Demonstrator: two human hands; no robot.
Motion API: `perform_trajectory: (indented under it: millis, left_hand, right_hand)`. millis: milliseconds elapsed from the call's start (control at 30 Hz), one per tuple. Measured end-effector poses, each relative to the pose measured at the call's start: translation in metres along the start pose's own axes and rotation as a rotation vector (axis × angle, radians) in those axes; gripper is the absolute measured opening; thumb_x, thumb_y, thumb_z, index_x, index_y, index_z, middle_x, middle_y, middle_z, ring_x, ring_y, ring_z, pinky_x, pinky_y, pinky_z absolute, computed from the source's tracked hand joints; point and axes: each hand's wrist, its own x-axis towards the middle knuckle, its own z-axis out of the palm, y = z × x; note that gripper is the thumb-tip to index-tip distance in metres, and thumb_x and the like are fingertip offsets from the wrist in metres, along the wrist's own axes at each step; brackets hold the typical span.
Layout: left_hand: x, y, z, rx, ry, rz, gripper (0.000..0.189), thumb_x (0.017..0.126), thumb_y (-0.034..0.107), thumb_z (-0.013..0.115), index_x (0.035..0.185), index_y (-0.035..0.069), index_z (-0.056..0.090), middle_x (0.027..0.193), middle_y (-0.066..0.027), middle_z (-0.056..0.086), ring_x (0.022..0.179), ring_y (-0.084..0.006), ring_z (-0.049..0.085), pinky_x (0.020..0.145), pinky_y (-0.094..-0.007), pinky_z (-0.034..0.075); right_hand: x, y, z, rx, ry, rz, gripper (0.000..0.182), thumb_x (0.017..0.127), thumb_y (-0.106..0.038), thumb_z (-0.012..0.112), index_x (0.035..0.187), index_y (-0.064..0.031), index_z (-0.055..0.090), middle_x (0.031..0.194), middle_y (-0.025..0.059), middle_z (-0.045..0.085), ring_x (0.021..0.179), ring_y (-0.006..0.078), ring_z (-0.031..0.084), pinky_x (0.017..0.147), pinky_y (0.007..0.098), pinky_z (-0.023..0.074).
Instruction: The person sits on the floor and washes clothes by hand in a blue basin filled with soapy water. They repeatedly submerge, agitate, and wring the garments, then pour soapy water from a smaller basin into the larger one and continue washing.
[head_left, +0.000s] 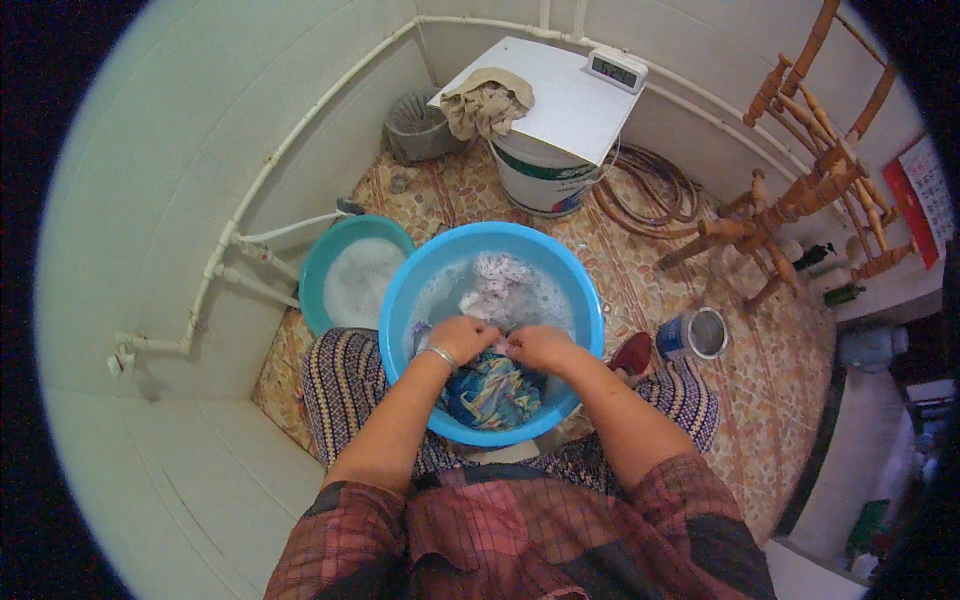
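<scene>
In front of me a blue plastic basin holds soapy water and wet laundry. My left hand, with a bracelet at its wrist, has its fingers closed on a pale pinkish cloth. Close beside it, my right hand pinches the same cloth from the other side; the fingertips are partly hidden. A bunched blue and yellow patterned fabric lies just below both hands. Beyond them, a white cloth with small dark marks rests partly in the suds.
A green basin of foamy water stands left, near white pipes. Behind are a lidded paint bucket under a white board with a brown cloth, a coiled hose, and a wooden chair. A tin can sits right.
</scene>
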Motion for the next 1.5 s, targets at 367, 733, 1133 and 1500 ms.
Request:
perform_trajectory:
  millis: [367, 733, 1133, 1500]
  left_hand:
    - [0.100, -0.042, 0.053, -0.589, 0.458, -0.402, 0.056, 0.069, 0.036, 0.064, 0.111, 0.001, 0.051, 0.101, -0.0166, 0.058, 0.090, -0.0281, 0.057, 0.079, -0.0351, 0.044]
    - [0.000, 0.106, 0.010, -0.529, 0.535, 0.283, 0.027, 0.065, 0.023, 0.069, 0.081, 0.006, 0.056, 0.083, -0.0088, 0.058, 0.074, -0.0237, 0.059, 0.064, -0.0319, 0.047]
    - [0.002, 0.138, 0.012, -0.197, 0.911, 0.525, 0.016, 0.074, 0.023, 0.059, 0.071, 0.009, 0.052, 0.069, -0.0096, 0.051, 0.058, -0.0282, 0.054, 0.048, -0.0378, 0.044]
    - [0.046, 0.030, -0.034, -0.479, 0.690, -0.064, 0.025, 0.076, 0.029, 0.056, 0.091, 0.010, 0.054, 0.086, -0.0124, 0.059, 0.079, -0.0328, 0.056, 0.069, -0.0418, 0.044]
  right_hand:
    - [0.030, 0.026, -0.014, 1.394, 0.414, 0.304, 0.054, 0.081, -0.046, 0.046, 0.122, -0.0110, 0.042, 0.122, 0.0092, 0.044, 0.103, 0.0312, 0.048, 0.081, 0.0481, 0.0400]
    - [0.009, 0.038, -0.018, 1.977, 0.214, -0.043, 0.050, 0.081, -0.049, 0.047, 0.111, -0.0087, 0.050, 0.110, 0.0096, 0.054, 0.098, 0.0245, 0.053, 0.083, 0.0387, 0.0428]
    - [-0.037, -0.018, -0.034, 2.107, 0.336, -0.103, 0.042, 0.084, -0.040, 0.047, 0.112, -0.0079, 0.049, 0.108, 0.0103, 0.055, 0.095, 0.0228, 0.054, 0.083, 0.0375, 0.0430]
    - [-0.005, 0.012, -0.039, 1.343, 0.627, 0.030, 0.016, 0.075, -0.020, 0.058, 0.089, -0.0124, 0.054, 0.080, -0.0015, 0.055, 0.078, 0.0170, 0.055, 0.071, 0.0285, 0.0432]
